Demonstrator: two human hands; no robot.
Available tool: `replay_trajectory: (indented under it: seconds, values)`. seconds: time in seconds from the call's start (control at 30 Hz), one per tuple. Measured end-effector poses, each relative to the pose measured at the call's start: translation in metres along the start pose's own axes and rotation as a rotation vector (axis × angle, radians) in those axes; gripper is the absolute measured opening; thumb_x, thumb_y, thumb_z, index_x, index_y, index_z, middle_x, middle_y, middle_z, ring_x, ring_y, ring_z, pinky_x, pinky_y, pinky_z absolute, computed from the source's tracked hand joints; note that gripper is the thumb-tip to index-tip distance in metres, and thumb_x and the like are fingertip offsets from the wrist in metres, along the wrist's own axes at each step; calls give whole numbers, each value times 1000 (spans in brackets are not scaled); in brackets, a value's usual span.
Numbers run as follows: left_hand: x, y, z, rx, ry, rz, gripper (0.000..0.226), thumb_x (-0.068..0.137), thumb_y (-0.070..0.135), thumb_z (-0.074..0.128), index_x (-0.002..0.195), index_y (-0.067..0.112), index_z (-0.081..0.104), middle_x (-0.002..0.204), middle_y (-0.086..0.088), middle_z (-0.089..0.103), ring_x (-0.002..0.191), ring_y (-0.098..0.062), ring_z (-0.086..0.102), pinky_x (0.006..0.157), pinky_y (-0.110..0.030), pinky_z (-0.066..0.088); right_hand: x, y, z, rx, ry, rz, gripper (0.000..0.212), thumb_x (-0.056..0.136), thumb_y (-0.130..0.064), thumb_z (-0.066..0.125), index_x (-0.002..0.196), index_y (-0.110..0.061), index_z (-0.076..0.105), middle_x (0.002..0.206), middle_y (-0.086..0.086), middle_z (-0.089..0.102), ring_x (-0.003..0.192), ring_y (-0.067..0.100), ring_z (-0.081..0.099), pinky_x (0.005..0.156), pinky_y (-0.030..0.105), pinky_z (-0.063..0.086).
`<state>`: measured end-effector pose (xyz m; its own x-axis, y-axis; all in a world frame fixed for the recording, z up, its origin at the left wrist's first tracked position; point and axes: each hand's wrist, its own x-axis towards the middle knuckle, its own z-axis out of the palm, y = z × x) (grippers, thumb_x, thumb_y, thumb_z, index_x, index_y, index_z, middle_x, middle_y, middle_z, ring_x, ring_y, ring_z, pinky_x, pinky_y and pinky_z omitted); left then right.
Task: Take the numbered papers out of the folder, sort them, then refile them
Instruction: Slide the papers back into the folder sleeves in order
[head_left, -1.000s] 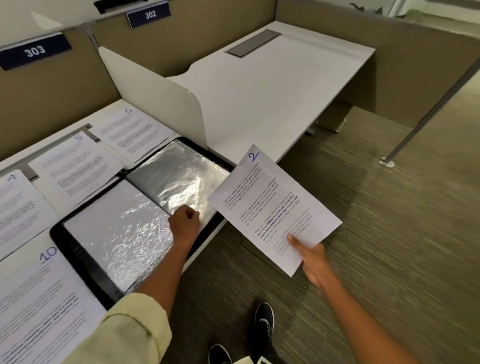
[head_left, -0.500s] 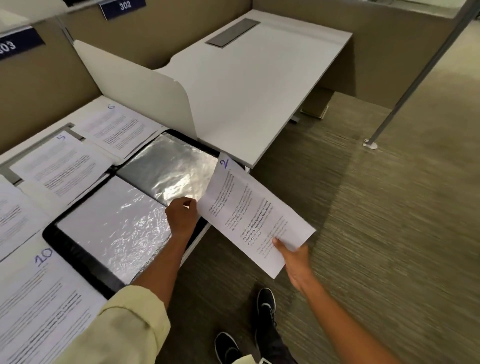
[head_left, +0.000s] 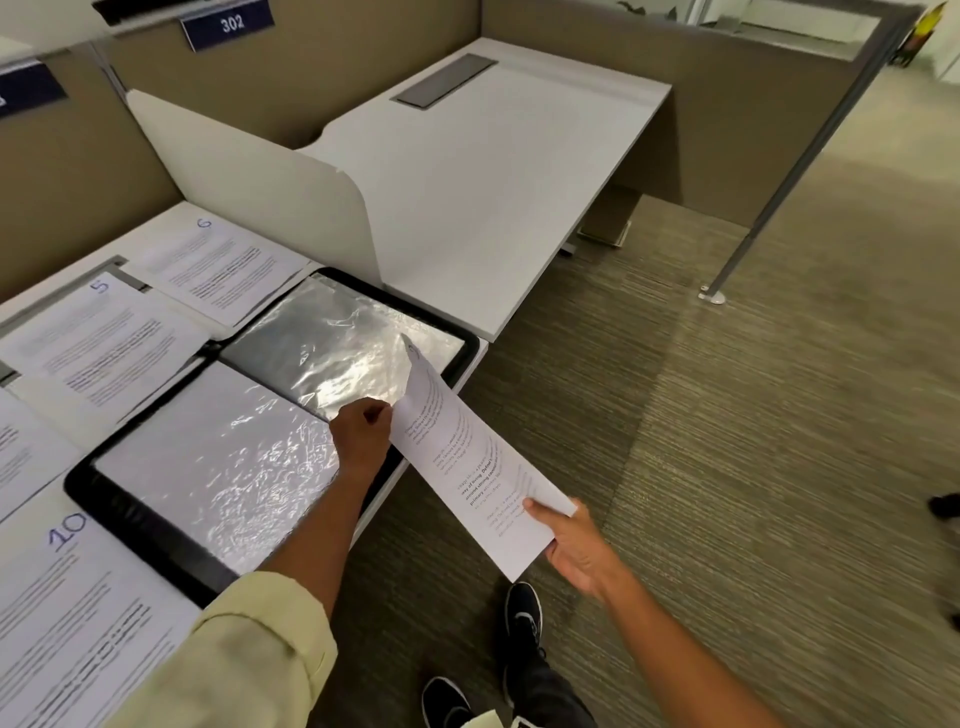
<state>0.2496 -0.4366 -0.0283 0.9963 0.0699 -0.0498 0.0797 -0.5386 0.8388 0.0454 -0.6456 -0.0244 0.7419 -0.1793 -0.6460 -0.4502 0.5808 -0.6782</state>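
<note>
Right hand (head_left: 576, 545) pinches the near corner of the printed sheet (head_left: 467, 457), its far corner angled toward the folder (head_left: 156, 525) at 10 o'clock; I read this as lining it up to slide into a sleeve. Left hand (head_left: 361, 436) has its fingers (head_left: 376, 415) curled at the edge of the right-hand plastic sleeve (head_left: 332, 358), probably holding it open. Both sleeves look empty; sheets 5 (head_left: 98, 343), 6 (head_left: 218, 265) and 10 (head_left: 78, 623) lie on the bench (head_left: 171, 223) around the folder.

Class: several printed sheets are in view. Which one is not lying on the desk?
The sheet held in the right hand, slanting toward the open folder. The sheets marked 5, 6 and 10 lie flat on the desk.
</note>
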Motion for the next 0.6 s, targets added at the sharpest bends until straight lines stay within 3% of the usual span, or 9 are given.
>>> replay_trajectory:
  seconds: [0.17, 0.23, 0.3, 0.4, 0.47, 0.6]
  values:
    - [7, -3, -2, 148, 31, 36, 6, 82, 3, 65, 83, 7, 71, 88, -6, 69, 79, -20, 61, 71, -27, 41, 1, -13, -10, 76, -18, 5, 30, 92, 1, 62, 122, -4, 63, 119, 19, 70, 114, 31, 66, 102, 55, 49]
    - [5, -2, -3, 225, 60, 66, 4, 82, 4, 66, 83, 6, 68, 90, -7, 64, 79, -18, 56, 69, -29, 38, 4, -19, -12, 114, -11, -20, 27, 92, 0, 61, 119, -4, 65, 120, 20, 70, 107, 29, 70, 93, 49, 56]
    - [3, -1, -3, 287, 89, 111, 2, 84, 9, 67, 84, 7, 67, 91, -7, 62, 82, -21, 56, 68, -31, 39, 5, -25, -11, 100, -14, -37, 29, 89, -6, 64, 118, -5, 68, 121, 20, 69, 99, 27, 70, 73, 38, 61]
    - [-2, 0, 1, 327, 124, 167, 7, 87, 14, 66, 83, 8, 64, 88, -6, 59, 82, -23, 55, 65, -32, 39, 7, -34, -7, 62, -17, -18, 36, 82, -12, 68, 118, -6, 70, 120, 20, 70, 90, 27, 69, 58, 28, 54]
    - [-4, 3, 5, 319, 141, 193, 12, 89, 16, 65, 81, 8, 62, 86, -5, 58, 81, -22, 54, 65, -34, 40, 10, -35, -5, 58, -34, 9, 34, 84, -11, 66, 118, -7, 70, 119, 20, 70, 90, 26, 69, 58, 28, 54]
    - [-3, 6, 13, 248, 125, 148, 10, 89, 17, 66, 86, 9, 63, 90, -5, 60, 81, -22, 58, 69, -36, 48, 14, -32, -4, 15, -74, 76, 26, 89, -14, 65, 114, -10, 74, 119, 21, 69, 94, 28, 68, 74, 34, 51]
